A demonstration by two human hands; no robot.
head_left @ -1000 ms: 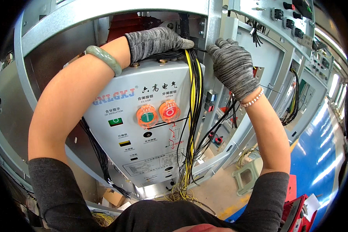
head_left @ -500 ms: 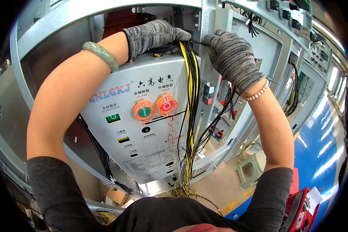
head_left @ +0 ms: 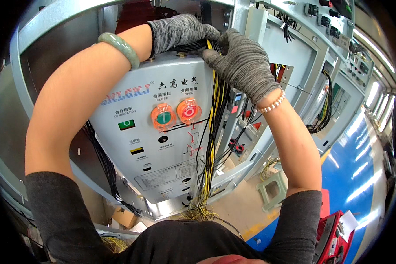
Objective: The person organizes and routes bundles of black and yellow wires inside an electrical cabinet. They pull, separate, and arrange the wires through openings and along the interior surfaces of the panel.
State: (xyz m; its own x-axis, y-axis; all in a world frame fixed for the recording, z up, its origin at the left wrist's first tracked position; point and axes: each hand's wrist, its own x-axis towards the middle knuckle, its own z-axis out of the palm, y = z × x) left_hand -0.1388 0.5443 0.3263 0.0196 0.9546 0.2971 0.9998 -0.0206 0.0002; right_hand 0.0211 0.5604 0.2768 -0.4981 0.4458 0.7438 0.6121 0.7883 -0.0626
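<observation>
Both my hands wear grey knitted gloves and meet at the top right corner of a grey breaker panel (head_left: pixel 132 114). My left hand (head_left: pixel 182 33) lies along its top edge, fingers closed on a bundle of black and yellow wires (head_left: pixel 214 119). Close against it, my right hand (head_left: pixel 242 64) is bent round the same bundle, thumb in front and fingers curled behind. From there the wires hang down the panel's right side to a tangle of yellow wire (head_left: pixel 200 213). What lies between the fingertips is hidden.
The panel carries a green button (head_left: pixel 163 118) and a red button (head_left: pixel 189 111) under orange covers. More black wires (head_left: pixel 105 163) hang at its left. A metal frame (head_left: pixel 240 22) rises behind my hands. A green stool (head_left: pixel 273 190) and a red toolbox (head_left: pixel 334 237) stand at lower right.
My right hand has moved left and in against the bundle, near my left fingertips. A thin black strand that stretched between the hands no longer shows. The view has shifted slightly.
</observation>
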